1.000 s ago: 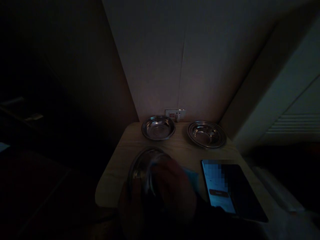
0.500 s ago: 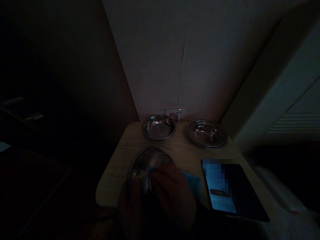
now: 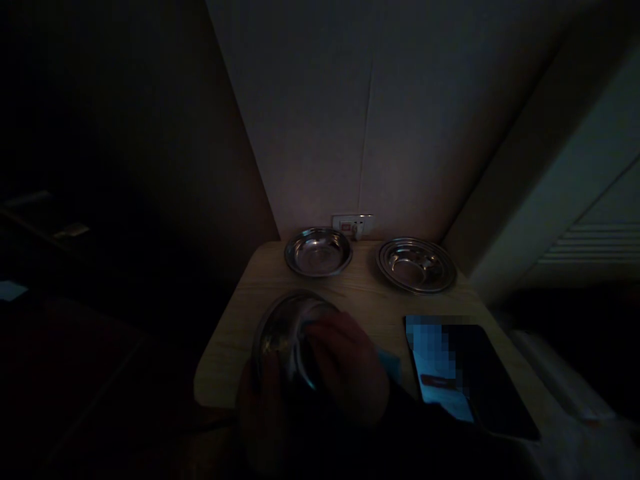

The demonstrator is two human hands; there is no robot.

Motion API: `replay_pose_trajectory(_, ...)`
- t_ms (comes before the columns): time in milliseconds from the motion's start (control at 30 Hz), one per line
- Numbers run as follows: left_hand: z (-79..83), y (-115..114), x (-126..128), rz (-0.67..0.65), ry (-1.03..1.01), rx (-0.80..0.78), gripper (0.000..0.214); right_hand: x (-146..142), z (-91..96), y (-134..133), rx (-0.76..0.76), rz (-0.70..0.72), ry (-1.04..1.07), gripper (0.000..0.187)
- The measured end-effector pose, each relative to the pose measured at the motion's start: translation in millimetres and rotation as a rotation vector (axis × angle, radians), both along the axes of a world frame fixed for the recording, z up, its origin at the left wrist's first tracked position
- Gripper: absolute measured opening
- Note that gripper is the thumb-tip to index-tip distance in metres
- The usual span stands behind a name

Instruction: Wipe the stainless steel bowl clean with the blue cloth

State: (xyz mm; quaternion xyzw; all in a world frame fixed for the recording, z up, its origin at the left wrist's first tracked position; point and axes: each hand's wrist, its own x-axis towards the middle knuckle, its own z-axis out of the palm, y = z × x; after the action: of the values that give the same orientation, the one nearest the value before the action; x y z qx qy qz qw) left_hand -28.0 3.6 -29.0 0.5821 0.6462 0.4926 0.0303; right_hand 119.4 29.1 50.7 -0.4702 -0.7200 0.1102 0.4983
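A shiny metal dish (image 3: 280, 327) is held tilted over the near part of the table. My left hand (image 3: 263, 407) is closed on its near left rim, the thumb lying over the inside. My right hand (image 3: 350, 373) presses its bunched fingers into the dish. A bit of blue shows at those fingertips, and a blue cloth (image 3: 389, 364) sticks out on the far side of that hand. Most of the cloth is hidden by the hand, and darkness swallows the lower edge of the dish.
On the light wooden table (image 3: 225, 333), another metal dish (image 3: 319, 253) stands at the back left. A stack of metal dishes (image 3: 416, 267) sits at the back right. A tablet-like device (image 3: 495, 380) with a partly lit screen lies at right. A wall socket (image 3: 353, 223) holds a plug.
My right hand has shifted slightly up inside the dish, and less of the blue cloth shows beside it. My left hand keeps its grip on the rim.
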Motion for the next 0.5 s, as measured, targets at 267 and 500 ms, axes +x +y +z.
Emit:
replay_pose_trajectory(267, 7.6, 2, 5, 0.008, 0.010, -0.057, 0.039, 4, -2.9, 5, -0.009, -0.004, 0.010, 0.018)
replay_pose_trajectory(500, 25.4, 5, 4, -0.042, -0.161, -0.127, 0.034, 5, 1.6, 3, 0.025, 0.078, -0.045, 0.019)
